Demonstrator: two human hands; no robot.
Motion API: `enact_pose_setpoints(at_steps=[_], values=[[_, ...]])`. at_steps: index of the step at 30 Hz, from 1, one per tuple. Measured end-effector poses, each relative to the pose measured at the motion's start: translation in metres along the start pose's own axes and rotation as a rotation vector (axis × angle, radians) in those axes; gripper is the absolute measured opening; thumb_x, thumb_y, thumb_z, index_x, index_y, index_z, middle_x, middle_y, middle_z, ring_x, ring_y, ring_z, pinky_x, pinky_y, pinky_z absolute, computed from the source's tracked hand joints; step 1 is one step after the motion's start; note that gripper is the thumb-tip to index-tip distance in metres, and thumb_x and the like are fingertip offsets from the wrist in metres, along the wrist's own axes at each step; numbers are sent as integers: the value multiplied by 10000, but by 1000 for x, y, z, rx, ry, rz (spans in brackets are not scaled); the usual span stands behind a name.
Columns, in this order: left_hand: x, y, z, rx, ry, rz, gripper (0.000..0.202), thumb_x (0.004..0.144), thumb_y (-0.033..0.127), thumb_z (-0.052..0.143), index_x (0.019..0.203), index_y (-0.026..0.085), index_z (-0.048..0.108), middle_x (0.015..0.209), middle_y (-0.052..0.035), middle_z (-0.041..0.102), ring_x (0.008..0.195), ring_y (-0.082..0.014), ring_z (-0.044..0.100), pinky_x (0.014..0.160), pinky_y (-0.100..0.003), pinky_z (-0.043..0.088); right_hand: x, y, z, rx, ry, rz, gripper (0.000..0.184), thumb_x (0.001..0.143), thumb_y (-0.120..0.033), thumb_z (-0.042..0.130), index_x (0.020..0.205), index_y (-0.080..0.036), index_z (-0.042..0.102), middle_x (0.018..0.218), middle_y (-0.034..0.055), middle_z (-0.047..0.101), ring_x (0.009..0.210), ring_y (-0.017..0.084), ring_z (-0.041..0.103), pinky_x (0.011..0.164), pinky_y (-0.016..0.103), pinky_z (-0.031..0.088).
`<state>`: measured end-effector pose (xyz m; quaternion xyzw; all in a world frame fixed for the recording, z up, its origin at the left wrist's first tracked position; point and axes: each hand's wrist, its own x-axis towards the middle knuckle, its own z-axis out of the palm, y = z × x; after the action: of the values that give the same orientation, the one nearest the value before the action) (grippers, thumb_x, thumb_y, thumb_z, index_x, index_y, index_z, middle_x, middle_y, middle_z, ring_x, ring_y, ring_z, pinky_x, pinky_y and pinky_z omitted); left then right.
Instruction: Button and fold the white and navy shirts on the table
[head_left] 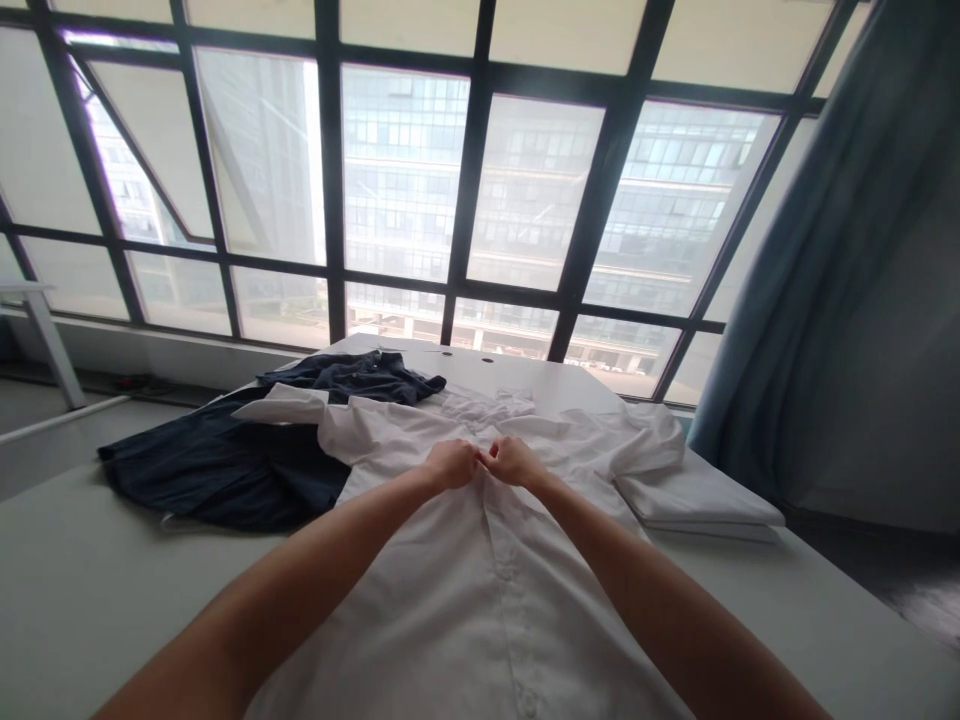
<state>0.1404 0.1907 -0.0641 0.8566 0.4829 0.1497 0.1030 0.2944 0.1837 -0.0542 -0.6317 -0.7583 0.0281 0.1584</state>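
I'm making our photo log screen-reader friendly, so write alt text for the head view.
A person's left hand and right hand meet, pinching the front of a white button-front shirt spread on a white table. Dark navy clothing lies to the left, folded white fabric to the right, with black-framed windows beyond.
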Motion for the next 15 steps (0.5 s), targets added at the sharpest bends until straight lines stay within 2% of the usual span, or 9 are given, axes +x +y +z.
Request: enact_pose_setpoints(at_steps=[5,8,12,15], values=[[26,0,-3,-14,-54,-88,206,803,242,644,925,142,778,936,-151,722,874,-270,671,783,-333,507,24,1,-5,23,-319,69,297,751,-332,709,528,-156,620,492,42,603,519,154,581,435,201,362],[36,-3,-2,-98,-106,-111,173,751,251,695,834,122,776,767,-107,706,738,-227,651,679,-287,491,28,2,-6,119,-419,126,255,690,-260,743,510,-149,601,421,11,549,444,126,542,401,181,386],[46,-9,1,-239,-141,-156,109,684,206,720,683,97,725,542,-37,588,596,-172,579,570,-245,440,29,3,-4,208,-409,143,240,683,-181,694,473,-154,581,396,5,532,432,128,552,400,175,394],[48,-15,4,-378,-173,-196,145,658,148,689,530,113,632,428,-12,486,480,-145,512,495,-248,402,26,6,2,187,-240,58,290,673,-149,662,415,-170,530,373,0,492,432,131,526,415,196,351]])
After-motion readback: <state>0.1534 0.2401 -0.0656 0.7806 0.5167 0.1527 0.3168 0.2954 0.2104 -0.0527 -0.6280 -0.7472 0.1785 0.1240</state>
